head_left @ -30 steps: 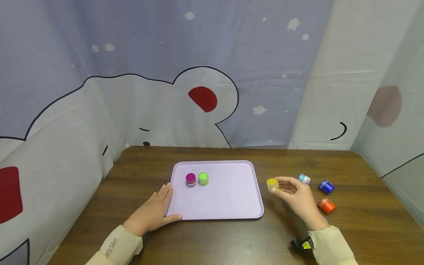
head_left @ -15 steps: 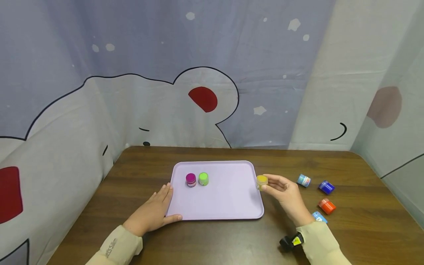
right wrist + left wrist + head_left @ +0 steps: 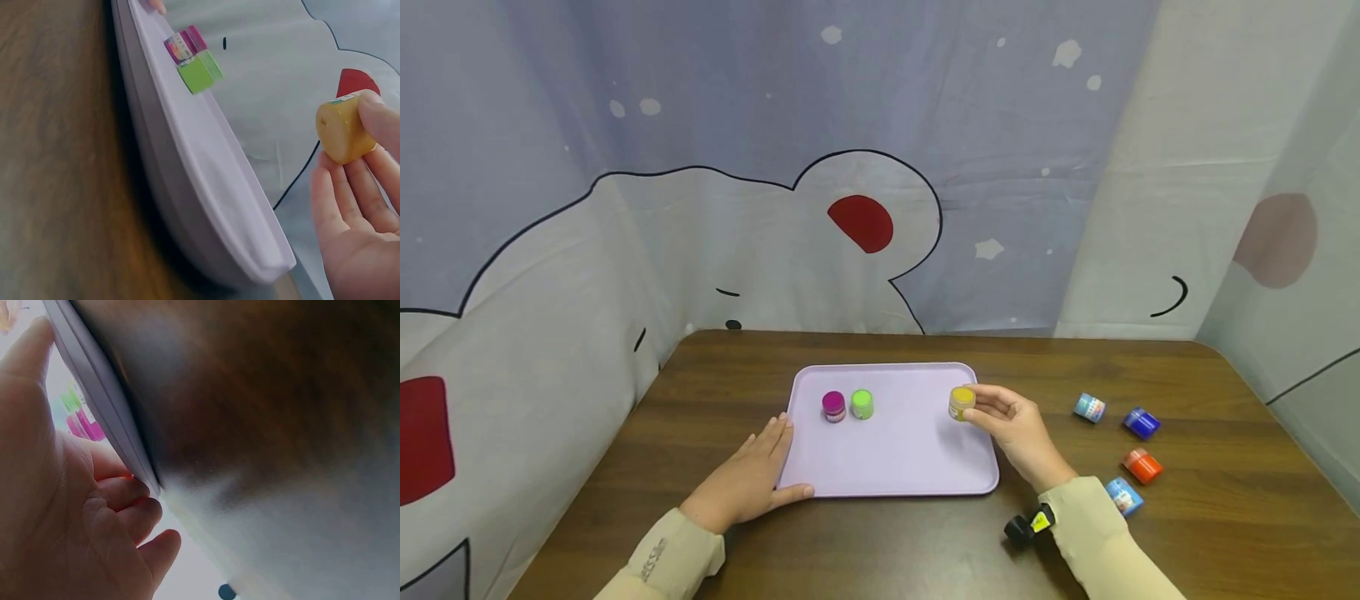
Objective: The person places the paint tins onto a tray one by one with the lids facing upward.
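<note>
In the head view a pale lilac tray [image 3: 895,467] lies on the table. My right hand [image 3: 1017,429] pinches a small yellow paint jar [image 3: 962,403] between thumb and fingers, over the tray's right part; in the right wrist view the yellow jar [image 3: 344,128] is held above the tray's level, its base showing. My left hand [image 3: 751,475] rests with straight fingers along the tray's left edge, thumb at the front left corner. A purple-lidded jar [image 3: 833,407] and a green jar [image 3: 862,404] stand side by side on the tray's left half.
Right of the tray lie several jars on their sides: a light blue one [image 3: 1090,407], a dark blue one [image 3: 1142,423], an orange-red one [image 3: 1142,466] and another blue one [image 3: 1123,496] by the right sleeve. A patterned curtain [image 3: 760,258] hangs behind the wooden table [image 3: 865,550].
My right hand has carried the yellow jar leftward, from beside the tray, past its right rim, to over it. The left hand, the tray and the other jars stay put.
</note>
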